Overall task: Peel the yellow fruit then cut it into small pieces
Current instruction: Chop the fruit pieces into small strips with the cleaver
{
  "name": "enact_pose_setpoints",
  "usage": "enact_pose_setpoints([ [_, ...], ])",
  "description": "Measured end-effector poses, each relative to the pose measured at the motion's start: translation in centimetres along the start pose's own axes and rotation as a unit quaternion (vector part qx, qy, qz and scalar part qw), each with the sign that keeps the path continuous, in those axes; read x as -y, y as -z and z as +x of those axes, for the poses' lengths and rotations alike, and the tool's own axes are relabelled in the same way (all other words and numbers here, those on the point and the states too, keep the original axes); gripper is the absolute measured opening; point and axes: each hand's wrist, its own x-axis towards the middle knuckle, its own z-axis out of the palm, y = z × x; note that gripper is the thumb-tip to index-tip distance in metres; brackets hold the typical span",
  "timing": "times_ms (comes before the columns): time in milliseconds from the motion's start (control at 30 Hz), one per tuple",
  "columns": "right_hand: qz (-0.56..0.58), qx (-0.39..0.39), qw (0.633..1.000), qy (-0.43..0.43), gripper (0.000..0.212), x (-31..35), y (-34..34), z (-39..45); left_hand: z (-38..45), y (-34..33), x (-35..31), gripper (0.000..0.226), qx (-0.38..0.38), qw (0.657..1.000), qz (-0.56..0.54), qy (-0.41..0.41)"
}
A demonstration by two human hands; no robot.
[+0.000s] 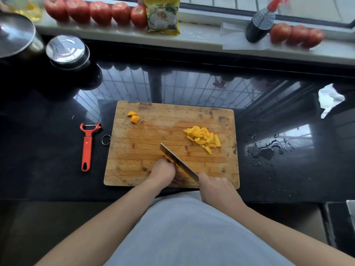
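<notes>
A wooden cutting board lies on the black counter. On its right side is a pile of cut yellow fruit pieces; two orange-yellow chunks sit near its far left corner. My left hand presses down on a piece of yellow fruit at the board's near edge, mostly hidden under my fingers. My right hand grips the handle of a cleaver, whose blade rests against the fruit beside my left fingers.
A red peeler lies left of the board. Metal pots stand at the far left. Tomatoes, a yellow packet and a dark bottle line the windowsill. Water is spilled right of the board, near a crumpled tissue.
</notes>
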Motion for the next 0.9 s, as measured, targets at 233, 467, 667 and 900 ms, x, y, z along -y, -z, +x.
enact_pose_setpoints([
  [233,-0.028,0.014,0.999,0.016,0.013,0.3,0.2,0.3,-0.1,0.0,-0.2,0.030,0.000,1.000,0.006,0.002],
  [467,-0.033,-0.014,0.999,0.029,0.014,1.8,-0.3,2.7,0.0,0.0,-0.3,0.031,-0.002,1.000,0.009,0.003],
  [667,0.053,-0.076,0.994,-0.055,0.012,0.9,0.4,2.6,-0.2,0.5,0.1,0.033,0.012,1.000,0.013,-0.005],
  [900,0.023,-0.009,1.000,0.017,0.014,0.7,0.0,2.0,0.3,6.3,1.7,0.025,-0.029,0.996,-0.082,-0.009],
])
